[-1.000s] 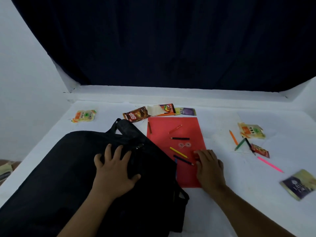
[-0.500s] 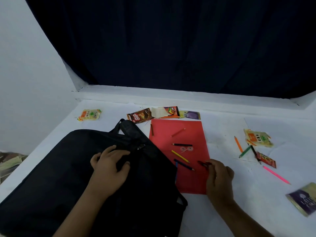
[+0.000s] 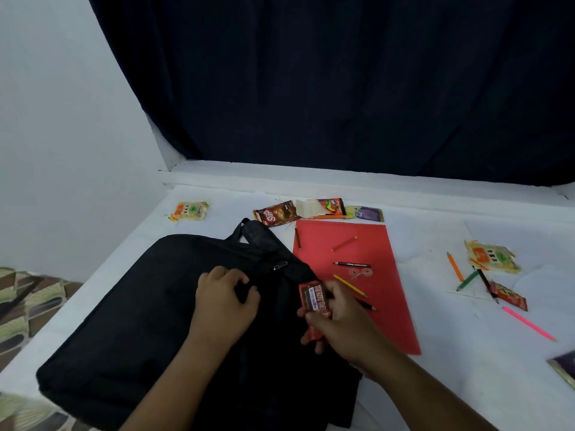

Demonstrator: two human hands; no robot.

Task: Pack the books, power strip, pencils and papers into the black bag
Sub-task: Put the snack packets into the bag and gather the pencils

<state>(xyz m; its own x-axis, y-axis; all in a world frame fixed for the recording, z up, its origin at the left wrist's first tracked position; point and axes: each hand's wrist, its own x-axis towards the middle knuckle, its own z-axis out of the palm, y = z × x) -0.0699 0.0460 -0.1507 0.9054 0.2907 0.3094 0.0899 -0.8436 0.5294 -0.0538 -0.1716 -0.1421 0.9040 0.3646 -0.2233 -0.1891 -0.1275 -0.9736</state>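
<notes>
A large flat black fabric bag [image 3: 130,321] is laid across the near left of the white-covered table [image 3: 435,377]. Its top panel is pinched by the left hand [image 3: 224,301], whose fingers are curled into the cloth near the metal zip pull [image 3: 280,265]. Just to the right, a small red-and-brown snack wrapper [image 3: 313,301] is gripped by the right hand [image 3: 340,321] and held over the bag's right edge. Beyond it, a red rectangular paper sheet [image 3: 385,318] is spread on the table, partly tucked under the bag; a yellow pencil [image 3: 350,285], a black pencil [image 3: 351,263] and a red pencil [image 3: 343,243] are scattered on it. Further right, orange, green and pink pencils (loose, well apart from the bag) are seen among small packets. At the far edge a brown snack packet [image 3: 275,214] is lying before a dark navy curtain [image 3: 342,88].
</notes>
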